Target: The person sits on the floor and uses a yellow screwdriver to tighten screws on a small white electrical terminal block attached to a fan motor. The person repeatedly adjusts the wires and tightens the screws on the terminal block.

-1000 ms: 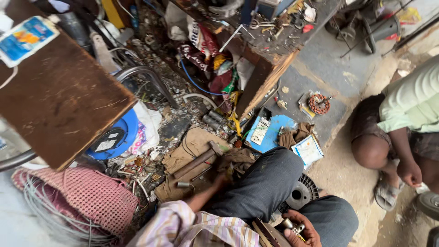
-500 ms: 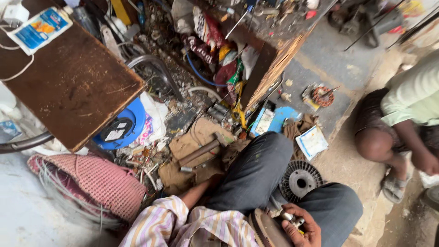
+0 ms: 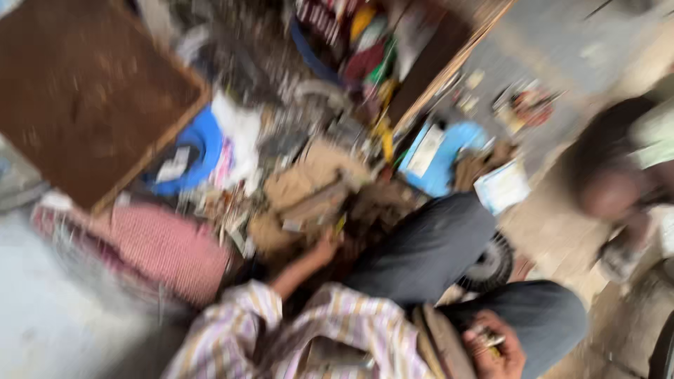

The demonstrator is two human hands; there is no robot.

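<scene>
Gripped loosely in the right hand (image 3: 493, 344), at the lower right of the frame, is a small metallic part (image 3: 491, 340) with a pale glint, the fingers curled closed around it; its exact shape cannot be told through the blur. The left hand (image 3: 324, 247) is stretched forward to the middle of the frame, its fingertips touching the pile of brown, dusty scrap pieces (image 3: 319, 200), but whether anything is clasped there cannot be told. Judged from this, the work is taken to be at an early or middle stage: one small part is already held by the lap, while the heap is still being searched and nothing is seen sorted or set aside. Two hands of the wearer are counted, and one striped purple-and-cream shirt sleeve (image 3: 232, 330) is seen on the left arm. One dark ribbed round wheel-like disc (image 3: 491, 263) lies just beside the knee in grey trousers (image 3: 435, 245). One flat brown wooden board (image 3: 84, 91) fills the upper left, one blue plastic lidded object (image 3: 186, 151) lies below its corner, one pink woven mat (image 3: 158, 245) is at the left, and one light-blue flat packet (image 3: 442, 158) is right of centre. One other person (image 3: 625, 175) crouches at the right edge.
</scene>
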